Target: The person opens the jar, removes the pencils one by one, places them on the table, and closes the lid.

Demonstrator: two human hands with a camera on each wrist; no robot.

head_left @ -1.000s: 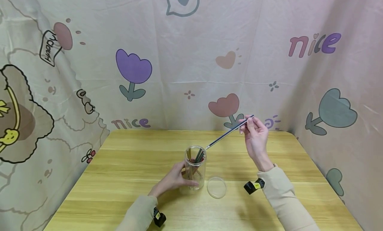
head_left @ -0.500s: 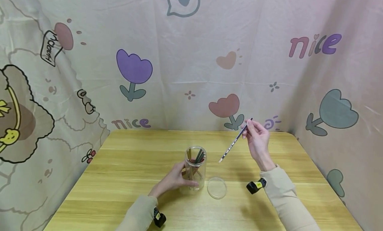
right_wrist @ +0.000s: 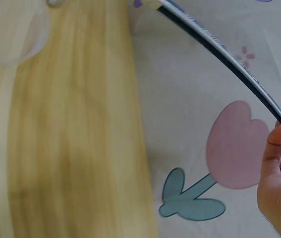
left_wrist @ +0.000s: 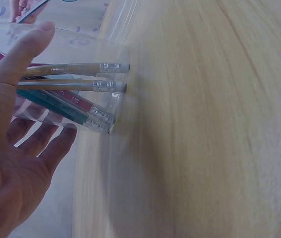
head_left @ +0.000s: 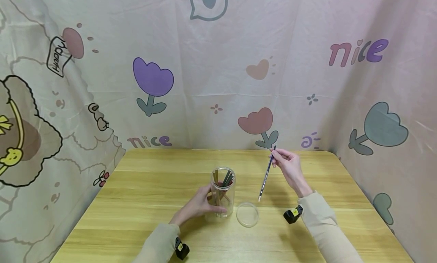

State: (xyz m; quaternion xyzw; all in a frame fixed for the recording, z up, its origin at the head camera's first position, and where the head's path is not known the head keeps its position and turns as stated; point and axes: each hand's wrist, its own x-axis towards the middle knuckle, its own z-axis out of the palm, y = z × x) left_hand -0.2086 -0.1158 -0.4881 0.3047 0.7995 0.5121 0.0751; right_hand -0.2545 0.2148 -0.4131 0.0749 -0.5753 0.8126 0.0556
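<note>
A clear jar (head_left: 230, 202) stands upright on the table, lidless, with several pencils (head_left: 227, 177) leaning inside. My left hand (head_left: 197, 204) grips its lower part, thumb in front and fingers around the far side. In the left wrist view, metal ferrules and erasers of yellow, red and green pencils (left_wrist: 73, 70) sit at the jar's bottom. To the right, my right hand (head_left: 288, 167) pinches a dark blue and white pencil (head_left: 266, 175) near its upper end, between thumb and fingertips. This pencil hangs steeply, its pale lower end over the table near the lid.
The round clear lid (head_left: 247, 215) lies flat on the wooden table (head_left: 136, 202), just right of the jar. A printed cloth (head_left: 211, 66) hangs right behind the table's far edge and along both sides.
The pencil in my right hand has swung from slanting toward the jar's rim to nearly upright, farther from the jar. My right hand has lowered a little. My left hand and the jar stay put.
</note>
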